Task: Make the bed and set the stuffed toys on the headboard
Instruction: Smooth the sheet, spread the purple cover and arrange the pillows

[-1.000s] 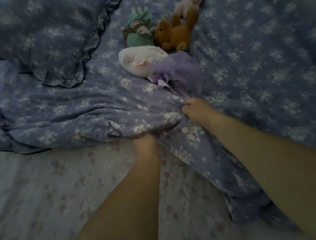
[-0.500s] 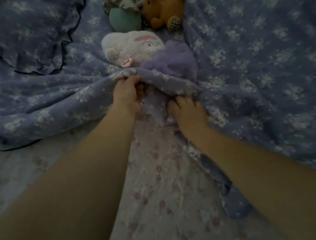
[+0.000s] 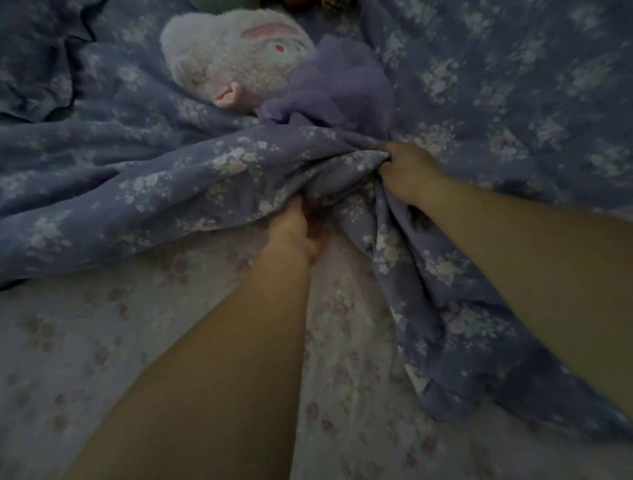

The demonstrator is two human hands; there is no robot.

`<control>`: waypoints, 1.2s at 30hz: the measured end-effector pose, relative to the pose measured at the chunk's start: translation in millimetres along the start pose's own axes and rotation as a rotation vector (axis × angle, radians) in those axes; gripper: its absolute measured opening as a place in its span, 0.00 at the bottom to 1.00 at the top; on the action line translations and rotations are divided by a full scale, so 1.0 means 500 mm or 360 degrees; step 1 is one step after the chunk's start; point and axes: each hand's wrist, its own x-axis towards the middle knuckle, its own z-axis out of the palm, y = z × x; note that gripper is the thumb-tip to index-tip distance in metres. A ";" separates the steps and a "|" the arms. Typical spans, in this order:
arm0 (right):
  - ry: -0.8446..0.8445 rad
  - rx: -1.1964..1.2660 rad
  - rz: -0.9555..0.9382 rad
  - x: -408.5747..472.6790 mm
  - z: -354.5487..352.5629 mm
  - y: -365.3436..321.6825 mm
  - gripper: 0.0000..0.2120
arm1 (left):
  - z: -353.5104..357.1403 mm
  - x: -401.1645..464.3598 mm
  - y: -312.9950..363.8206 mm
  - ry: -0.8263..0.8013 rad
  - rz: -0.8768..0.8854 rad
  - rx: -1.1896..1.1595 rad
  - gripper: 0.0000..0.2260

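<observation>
A blue floral duvet (image 3: 178, 178) lies bunched across the bed. My left hand (image 3: 296, 233) grips its folded edge from below, near the middle. My right hand (image 3: 407, 171) grips a gathered fold of the same duvet a little higher and to the right. Just beyond the hands lies a white plush rabbit (image 3: 233, 58) in a purple dress (image 3: 342, 82), resting on the duvet. At the top edge only slivers of a green toy (image 3: 219, 3) and a brown toy (image 3: 308, 2) show.
A pale floral sheet (image 3: 102, 342) covers the mattress in the foreground. A ruffled blue pillow (image 3: 37, 51) lies at the top left. The duvet spreads flat to the right (image 3: 531, 85).
The view has moved closer to the rabbit. My left hand dropped from the duvet's upper edge to a lower fold, and my right hand shifted up and right while holding the duvet.
</observation>
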 end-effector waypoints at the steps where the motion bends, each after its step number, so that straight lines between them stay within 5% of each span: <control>1: -0.0060 0.0002 -0.0024 -0.008 0.004 0.003 0.17 | 0.006 0.010 0.008 -0.0039 0.0059 -0.0146 0.10; 5: -0.0240 0.0128 -0.0160 -0.038 0.005 0.013 0.15 | 0.014 0.012 0.032 -0.0233 0.0128 -0.0365 0.18; 10: -0.0194 0.0456 -0.0158 -0.103 -0.004 -0.020 0.09 | -0.007 -0.104 0.031 -0.0493 0.0121 -0.0330 0.16; 17: -0.0275 0.0024 -0.0131 -0.257 0.010 -0.071 0.10 | -0.071 -0.264 -0.025 -0.0590 -0.0039 -0.0334 0.26; 23: -0.0392 -0.0140 -0.0050 -0.403 -0.016 -0.082 0.11 | -0.159 -0.394 -0.090 -0.0453 -0.0036 -0.0339 0.16; 32: -0.0300 -0.0218 -0.0110 -0.621 -0.029 -0.102 0.15 | -0.275 -0.542 -0.147 -0.0425 0.0305 -0.0616 0.14; 36: -0.0193 -0.0267 -0.0222 -0.696 -0.007 -0.114 0.27 | -0.303 -0.599 -0.171 -0.0350 0.0322 -0.0629 0.18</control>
